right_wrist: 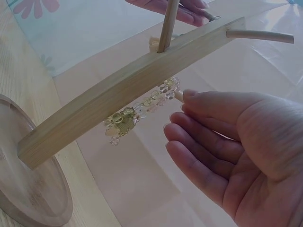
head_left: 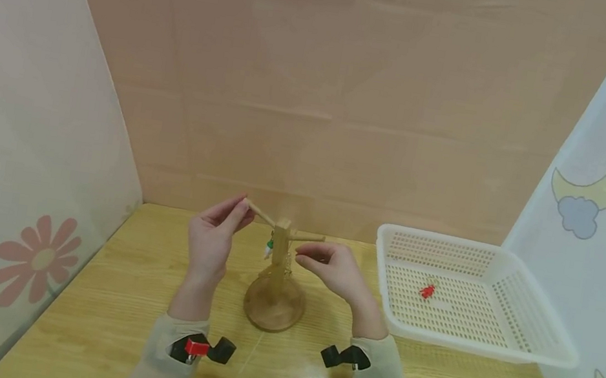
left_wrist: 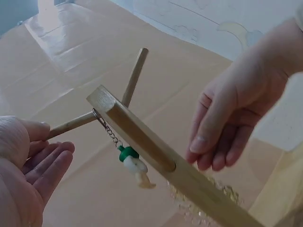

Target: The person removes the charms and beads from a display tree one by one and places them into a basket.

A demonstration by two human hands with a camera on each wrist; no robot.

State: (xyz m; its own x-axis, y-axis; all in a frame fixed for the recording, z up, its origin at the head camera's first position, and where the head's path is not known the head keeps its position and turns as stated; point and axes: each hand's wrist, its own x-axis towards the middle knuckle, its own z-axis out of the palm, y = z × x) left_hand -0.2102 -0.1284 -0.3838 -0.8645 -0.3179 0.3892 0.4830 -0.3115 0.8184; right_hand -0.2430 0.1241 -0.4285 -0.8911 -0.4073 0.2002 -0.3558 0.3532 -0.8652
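A wooden stand with several pegs rises from a round base. My left hand pinches the tip of an upper peg between thumb and index finger. Close to the post on that peg hangs a keychain with a green and white charm. A clear and yellowish beaded piece hangs lower, on the far side of the post in the right wrist view. My right hand holds thumb and index finger at the tip of a lower peg beside the beads, other fingers loosely bent.
To the right of the stand is a white plastic basket holding a red charm with a ring. Another upper peg points right from the post, above my right hand. Printed cloth panels flank the wooden table.
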